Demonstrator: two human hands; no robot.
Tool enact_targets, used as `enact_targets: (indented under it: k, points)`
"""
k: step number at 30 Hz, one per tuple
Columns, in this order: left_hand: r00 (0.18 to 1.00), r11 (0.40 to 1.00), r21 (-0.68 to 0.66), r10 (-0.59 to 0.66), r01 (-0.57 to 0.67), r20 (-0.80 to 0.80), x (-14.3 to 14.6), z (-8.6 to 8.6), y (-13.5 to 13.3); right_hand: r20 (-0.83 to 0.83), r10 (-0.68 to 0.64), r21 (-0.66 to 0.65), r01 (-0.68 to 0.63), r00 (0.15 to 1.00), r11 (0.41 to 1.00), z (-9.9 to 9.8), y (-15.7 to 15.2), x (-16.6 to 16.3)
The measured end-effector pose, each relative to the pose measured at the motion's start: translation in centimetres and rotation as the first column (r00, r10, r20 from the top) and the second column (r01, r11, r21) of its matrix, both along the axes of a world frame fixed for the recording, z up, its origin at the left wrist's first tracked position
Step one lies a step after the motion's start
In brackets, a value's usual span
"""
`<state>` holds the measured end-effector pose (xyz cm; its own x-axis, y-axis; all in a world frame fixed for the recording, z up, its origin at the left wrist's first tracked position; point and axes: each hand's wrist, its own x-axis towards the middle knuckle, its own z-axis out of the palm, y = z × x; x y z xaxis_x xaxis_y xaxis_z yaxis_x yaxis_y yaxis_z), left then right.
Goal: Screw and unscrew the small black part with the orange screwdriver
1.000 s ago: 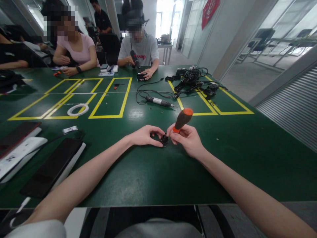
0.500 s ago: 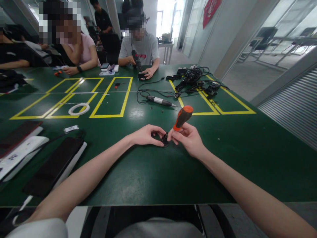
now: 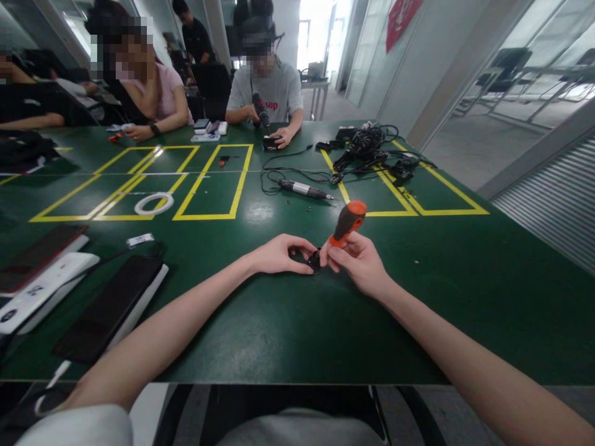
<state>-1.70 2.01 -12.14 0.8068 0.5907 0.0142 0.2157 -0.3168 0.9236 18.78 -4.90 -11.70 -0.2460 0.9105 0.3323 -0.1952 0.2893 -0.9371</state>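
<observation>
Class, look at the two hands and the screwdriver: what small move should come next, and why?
Probably a slight twist of the screwdriver, with the left hand held steady. The right hand grips the tool near its lower end, and the left holds the small black part just below. The tip is hidden, so its seating cannot be confirmed.

Bright white windows (image 3: pixel 314 28) glow beyond the far edge of the glossy green desk (image 3: pixel 260 353); grey floor (image 3: pixel 458 148) spreads past its right edge.
</observation>
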Motion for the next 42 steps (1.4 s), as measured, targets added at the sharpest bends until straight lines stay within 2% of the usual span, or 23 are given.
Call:
enact_targets:
  k: [4, 7, 10, 12, 17, 20, 24, 27, 32, 37, 42]
  points:
    - [1.000, 0.998, 0.060, 0.010, -0.011, 0.003, 0.1, -0.5, -0.1, 0.055, -0.060, -0.018, 0.061, 0.997, 0.998, 0.1, 0.1, 0.1]
    - [1.000, 0.972, 0.235, 0.026, -0.027, 0.007, 0.2, -1.0, -0.4, 0.029, -0.055, -0.034, 0.056, 0.998, 0.998, 0.0, 0.3, 0.3]
    - [0.999, 0.880, 0.474, 0.037, -0.033, 0.000, 0.2, -1.3, -0.7, 0.009, -0.025, -0.045, 0.025, 1.000, 0.999, -0.1, 0.4, 0.3]
    - [0.999, 0.832, 0.553, 0.044, -0.029, -0.013, 0.2, -1.3, -0.8, 0.012, -0.039, -0.039, 0.039, 0.999, 0.998, -0.2, 0.4, 0.2]
    - [0.994, 0.766, 0.643, 0.080, -0.013, -0.076, 0.2, -1.5, -0.9, 0.030, -0.132, -0.001, 0.132, 0.991, 0.991, 0.1, 0.4, 0.0]
    - [0.989, 0.696, 0.718, 0.096, 0.016, -0.114, 0.3, -1.7, -1.0, 0.074, -0.161, 0.027, 0.160, 0.984, 0.987, 0.4, 0.3, 0.1]
    - [0.979, 0.588, 0.808, 0.149, 0.027, -0.142, 0.4, -1.8, -1.2, 0.073, -0.117, 0.029, 0.115, 0.990, 0.993, 0.3, 0.3, 0.1]
    - [0.968, 0.535, 0.844, 0.196, 0.027, -0.155, 0.4, -1.8, -1.4, 0.033, -0.069, 0.000, 0.069, 0.997, 0.998, 0.1, 0.3, 0.1]
    - [0.948, 0.523, 0.851, 0.245, 0.048, -0.204, 0.6, -1.5, -1.6, -0.029, -0.041, 0.012, 0.042, 0.999, 0.999, 0.0, 0.2, 0.1]
    - [0.942, 0.568, 0.819, 0.220, 0.087, -0.253, 0.8, -1.5, -1.6, 0.020, -0.092, 0.015, 0.091, 0.996, 0.996, 0.1, 0.3, 0.1]
    - [0.943, 0.581, 0.809, 0.217, 0.083, -0.252, 0.8, -1.7, -1.4, -0.030, -0.039, -0.012, 0.038, 0.999, 0.999, -0.1, 0.4, -0.1]
